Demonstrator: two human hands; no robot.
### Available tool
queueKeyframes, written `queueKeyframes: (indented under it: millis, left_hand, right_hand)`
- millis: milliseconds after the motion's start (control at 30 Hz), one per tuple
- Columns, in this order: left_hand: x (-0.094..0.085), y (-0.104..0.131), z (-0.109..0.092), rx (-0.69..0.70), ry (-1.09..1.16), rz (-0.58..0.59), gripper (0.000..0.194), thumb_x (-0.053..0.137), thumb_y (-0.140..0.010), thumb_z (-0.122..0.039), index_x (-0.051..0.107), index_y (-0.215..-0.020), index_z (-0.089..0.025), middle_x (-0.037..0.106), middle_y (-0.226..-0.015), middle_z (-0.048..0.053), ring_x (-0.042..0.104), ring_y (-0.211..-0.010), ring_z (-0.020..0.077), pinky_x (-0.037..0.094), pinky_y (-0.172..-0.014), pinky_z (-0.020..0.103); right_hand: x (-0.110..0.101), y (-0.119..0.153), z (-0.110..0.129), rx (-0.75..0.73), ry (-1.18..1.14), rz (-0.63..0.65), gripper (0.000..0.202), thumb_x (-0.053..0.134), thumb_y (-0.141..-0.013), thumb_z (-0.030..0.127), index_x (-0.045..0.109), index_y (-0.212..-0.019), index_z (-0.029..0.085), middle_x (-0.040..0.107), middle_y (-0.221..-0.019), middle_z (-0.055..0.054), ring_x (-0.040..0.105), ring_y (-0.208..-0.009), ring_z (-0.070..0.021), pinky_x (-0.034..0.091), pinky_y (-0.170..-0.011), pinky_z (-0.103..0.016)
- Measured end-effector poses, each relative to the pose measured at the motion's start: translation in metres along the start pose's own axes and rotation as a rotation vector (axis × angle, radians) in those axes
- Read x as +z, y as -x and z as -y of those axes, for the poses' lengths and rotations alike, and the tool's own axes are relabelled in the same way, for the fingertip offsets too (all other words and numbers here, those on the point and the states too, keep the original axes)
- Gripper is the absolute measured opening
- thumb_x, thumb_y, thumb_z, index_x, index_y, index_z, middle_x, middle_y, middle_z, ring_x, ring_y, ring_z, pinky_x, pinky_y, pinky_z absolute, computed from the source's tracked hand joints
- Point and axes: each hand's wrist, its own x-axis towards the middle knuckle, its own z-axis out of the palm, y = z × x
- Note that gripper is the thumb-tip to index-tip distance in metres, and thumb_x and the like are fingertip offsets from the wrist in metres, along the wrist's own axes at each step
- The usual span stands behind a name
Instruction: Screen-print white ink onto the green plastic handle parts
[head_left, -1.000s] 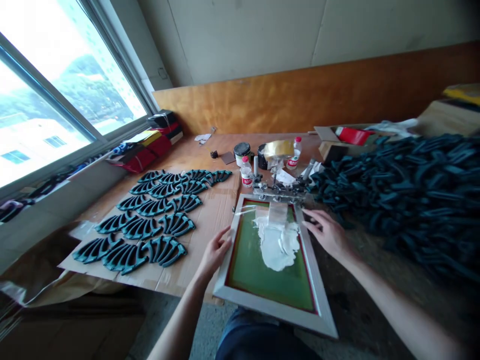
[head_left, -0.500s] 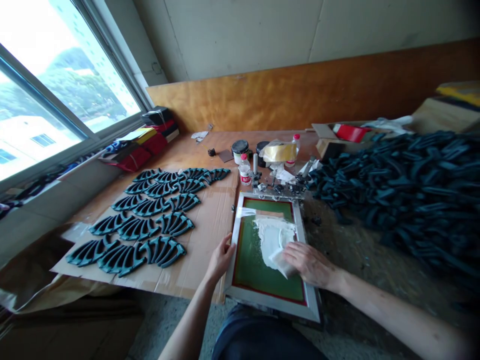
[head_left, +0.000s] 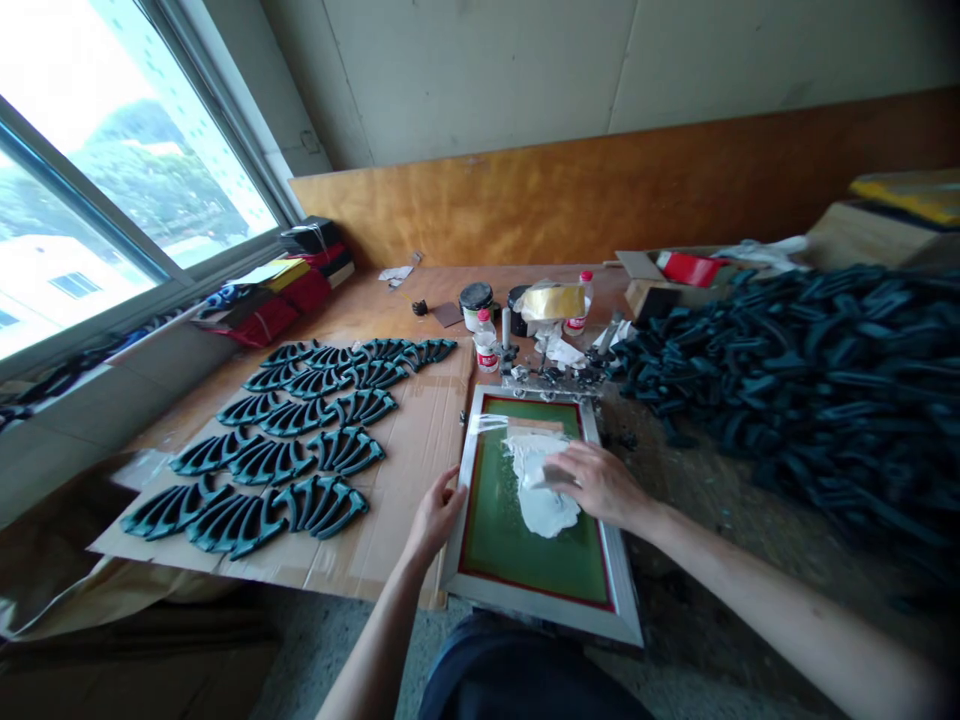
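A silk-screen frame (head_left: 466, 480) with a pale metal rim and green mesh lies in front of me. White ink (head_left: 550, 512) is spread over the middle of the mesh. My left hand (head_left: 437, 508) is closed on the frame's left edge. Above the ink, my right hand (head_left: 598, 480) grips a white-smeared squeegee (head_left: 541, 474), whose lower edge is partly blurred. A strip of brown tape (head_left: 535, 426) crosses the upper mesh. Metal hinge clamps (head_left: 551, 380) sit along the frame's far end.
On the left, dark green curved, ribbed parts (head_left: 274, 455) lie in rows on a cardboard sheet (head_left: 409, 480). A large heap of similarly dark pieces (head_left: 795, 370) fills the right side. Behind the frame stand a plastic bottle (head_left: 486, 342) and a tub (head_left: 477, 305).
My right hand has moved the squeegee up and left, away from the lower right of the white ink. My left hand stays at the frame's edge.
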Motion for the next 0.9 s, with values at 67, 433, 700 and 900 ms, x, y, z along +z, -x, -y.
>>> queueKeyframes:
  millis: [67, 433, 700, 900]
  left_hand:
    - [-0.006, 0.007, -0.018, 0.0, 0.041, 0.028, 0.077, 0.064, -0.072, -0.058, 0.05, -0.135, -0.014, 0.05, -0.056, -0.007, 0.044, -0.048, 0.0084, 0.03, -0.045, 0.02]
    - [-0.018, -0.012, -0.18, 0.309, 0.414, -0.047, 0.061, 0.043, -0.083, -0.069, 0.067, -0.095, -0.014, 0.069, -0.084, 0.006, 0.059, -0.067, 0.0139, 0.046, -0.055, 0.023]
    - [0.026, 0.006, -0.159, 0.211, 0.392, -0.169, 0.057, 0.049, -0.079, -0.068, 0.06, -0.101, -0.016, 0.068, -0.079, 0.005, 0.057, -0.06, 0.0119, 0.042, -0.05, 0.02]
    - [0.101, 0.068, -0.046, -0.474, 0.443, 0.265, 0.071, 0.059, -0.065, -0.074, 0.063, -0.109, -0.018, 0.07, -0.09, 0.01, 0.064, -0.08, 0.0229, 0.047, -0.054, 0.027]
  right_hand:
    - [-0.015, -0.026, -0.01, 0.101, 0.084, -0.069, 0.05, 0.07, -0.079, 0.02, 0.055, -0.127, 0.024, 0.067, -0.094, -0.005, 0.059, -0.088, -0.0221, 0.047, -0.081, -0.035]
    - [-0.003, 0.032, -0.065, 0.38, 0.217, -0.076, 0.043, 0.042, -0.093, 0.046, 0.068, -0.082, 0.013, 0.07, -0.079, -0.008, 0.062, -0.066, -0.0179, 0.052, -0.056, -0.026]
    - [0.061, 0.034, 0.005, 0.597, -0.029, 0.011, 0.013, 0.051, -0.092, 0.027, 0.052, -0.083, 0.019, 0.062, -0.076, -0.006, 0.061, -0.073, -0.0198, 0.043, -0.065, -0.028]
    - [0.06, 0.024, 0.066, 0.395, -0.215, -0.192, 0.006, 0.049, -0.093, 0.024, 0.052, -0.09, 0.019, 0.061, -0.091, -0.005, 0.057, -0.089, -0.02, 0.044, -0.082, -0.032]
